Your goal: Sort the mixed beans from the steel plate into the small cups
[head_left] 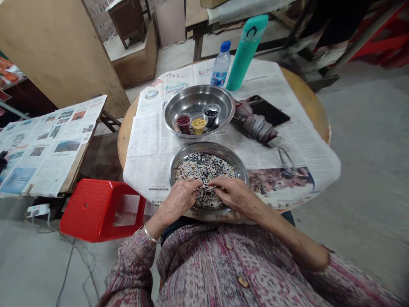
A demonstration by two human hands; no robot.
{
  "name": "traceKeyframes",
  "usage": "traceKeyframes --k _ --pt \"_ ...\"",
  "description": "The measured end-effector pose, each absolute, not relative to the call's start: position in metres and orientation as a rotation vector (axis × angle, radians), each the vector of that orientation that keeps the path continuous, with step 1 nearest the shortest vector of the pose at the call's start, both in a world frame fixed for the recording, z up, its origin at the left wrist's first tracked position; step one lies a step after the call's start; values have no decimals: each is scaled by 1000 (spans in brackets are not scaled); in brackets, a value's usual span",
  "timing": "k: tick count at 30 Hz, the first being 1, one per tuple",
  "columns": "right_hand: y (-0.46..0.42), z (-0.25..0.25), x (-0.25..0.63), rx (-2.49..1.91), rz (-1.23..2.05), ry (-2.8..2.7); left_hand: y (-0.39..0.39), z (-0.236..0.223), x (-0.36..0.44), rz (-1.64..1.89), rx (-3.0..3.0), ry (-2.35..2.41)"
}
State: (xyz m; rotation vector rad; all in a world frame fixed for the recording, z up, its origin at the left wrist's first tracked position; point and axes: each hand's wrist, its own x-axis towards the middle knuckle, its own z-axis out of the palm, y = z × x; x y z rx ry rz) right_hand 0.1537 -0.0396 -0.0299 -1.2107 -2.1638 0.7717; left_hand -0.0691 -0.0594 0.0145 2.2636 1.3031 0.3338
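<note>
Both hands, left (pixel 182 197) and right (pixel 234 194), reach into the grain mix (pixel 204 170) in the near metal dish (pixel 245 175) on the table (pixel 319 123); whether either grip holds grains, I cannot tell.

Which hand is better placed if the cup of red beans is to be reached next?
The left hand, probably. The cup of red beans stands in the left part of the farther bowl, nearly straight ahead of that hand, while the right hand would have to reach leftward.

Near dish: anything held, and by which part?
Cannot tell: left hand and right hand have fingers at the mixed grains; any pinched grain is too small to see.
</note>
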Motion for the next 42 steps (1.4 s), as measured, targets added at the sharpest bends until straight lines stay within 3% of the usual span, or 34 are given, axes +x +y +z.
traceKeyframes --k 9,17,25,36,42 --pt "-23 -52 170 -1506 452 -2336 -31 8 -61 129 2285 1558" --pt "-5 -54 129 -1515 656 -2220 -7 -22 -32 306 2123 1520" --pt "0 -31 128 -1465 1027 -1982 -9 -6 -39 435 1790 1583" --pt "-48 -23 146 -1076 776 -2366 -68 10 -69 473 2172 1286" --pt "-57 -15 143 -1087 825 -2537 -54 -8 -73 567 2218 1462"
